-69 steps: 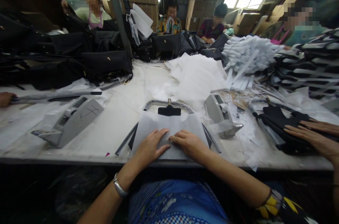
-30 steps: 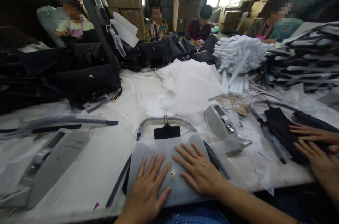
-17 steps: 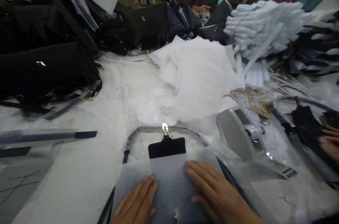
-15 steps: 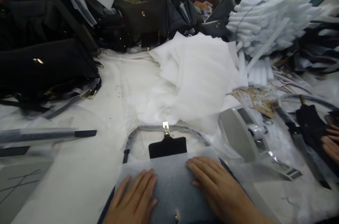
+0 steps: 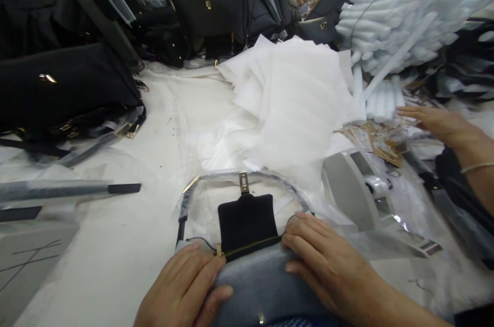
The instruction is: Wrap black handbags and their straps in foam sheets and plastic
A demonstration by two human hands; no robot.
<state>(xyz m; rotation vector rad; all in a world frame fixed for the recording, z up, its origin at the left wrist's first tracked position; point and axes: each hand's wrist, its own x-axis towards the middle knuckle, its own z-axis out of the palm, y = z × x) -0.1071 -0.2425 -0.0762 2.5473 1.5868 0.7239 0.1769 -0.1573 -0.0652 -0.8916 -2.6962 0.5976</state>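
Note:
A black handbag (image 5: 247, 221) lies in front of me with its clasp flap laid out away from me. Its strap (image 5: 247, 175), wrapped in clear plastic, loops beyond the flap. A thin translucent white sheet (image 5: 254, 280) covers the near face, and the zipped top edge shows between my hands. My left hand (image 5: 181, 286) curls over the left part of this edge, thumb on the sheet. My right hand (image 5: 324, 260) grips the right part, fingers bent over the edge and thumb underneath. Some fingertips are hidden behind the bag.
A stack of white foam sheets (image 5: 301, 95) lies ahead, a bundle of white foam rolls (image 5: 401, 28) beyond it. A grey tape dispenser (image 5: 347, 188) stands at right. Black bags (image 5: 208, 13) line the back and left. Another person's hand (image 5: 443, 123) reaches in from the right.
My hands have gone from lying flat on the sheet to curling over the bag's top edge. The sheet has come nearer, baring the flap and zip. A co-worker's hand has moved farther in.

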